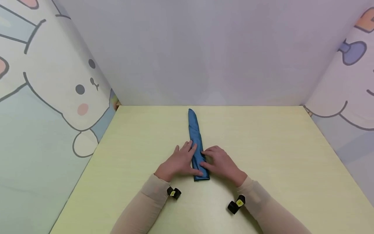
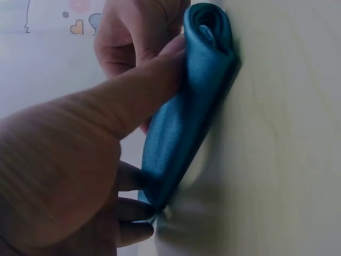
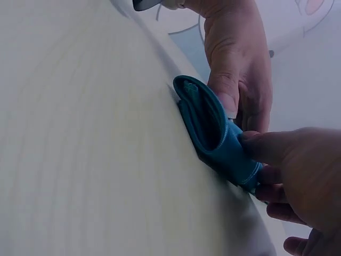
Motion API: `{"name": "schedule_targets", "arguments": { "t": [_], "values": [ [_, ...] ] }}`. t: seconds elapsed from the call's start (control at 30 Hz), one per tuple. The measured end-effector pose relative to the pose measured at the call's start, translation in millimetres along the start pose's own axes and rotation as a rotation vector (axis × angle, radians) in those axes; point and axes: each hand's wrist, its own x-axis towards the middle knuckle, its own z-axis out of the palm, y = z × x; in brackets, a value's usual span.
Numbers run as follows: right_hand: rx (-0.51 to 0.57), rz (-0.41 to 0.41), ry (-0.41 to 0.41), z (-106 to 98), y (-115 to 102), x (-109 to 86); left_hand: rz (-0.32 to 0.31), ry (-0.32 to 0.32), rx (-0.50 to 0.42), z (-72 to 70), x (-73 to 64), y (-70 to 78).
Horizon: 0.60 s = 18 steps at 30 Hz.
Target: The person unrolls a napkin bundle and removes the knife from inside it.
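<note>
A long strip of shiny blue cloth (image 1: pixel 193 126), rolled or folded into layers, lies on the table with its narrow rounded tip pointing away. Its near end (image 2: pixel 208 32) shows coiled layers in the left wrist view. My left hand (image 1: pixel 180 162) rests on the cloth from the left, fingers spread along its side and the thumb pressing near the near end. From the right, my right hand (image 1: pixel 222 164) pinches the cloth's edge between thumb and fingers. In the right wrist view, the right thumb lies on top of the cloth (image 3: pixel 213 133) with fingertips at its side.
The pale wood-grain table (image 1: pixel 263 139) ends at a plain light wall panel (image 1: pixel 204 52). Side panels with cartoon drawings stand left (image 1: pixel 58 97) and right (image 1: pixel 336 81). A small black camera is strapped on each wrist.
</note>
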Motion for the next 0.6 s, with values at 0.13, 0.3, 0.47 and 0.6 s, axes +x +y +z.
{"name": "schedule_targets", "arguments": {
  "t": [0.13,0.3,0.47,0.6],
  "values": [
    [0.019,0.006,-0.016,-7.0,3.8,0.9,0.017,0.019,0.004,-1.8,2.2,1.7],
    [0.081,-0.004,-0.049,-9.9,10.9,1.7,0.042,0.029,0.005,-1.7,4.4,3.3],
    [0.110,-0.026,-0.080,-7.3,14.2,-1.1,0.037,0.010,-0.001,1.3,2.8,5.8],
    [0.114,-0.027,-0.079,-8.3,13.1,-1.2,0.036,0.024,0.011,2.4,2.7,6.2]
  ]
}}
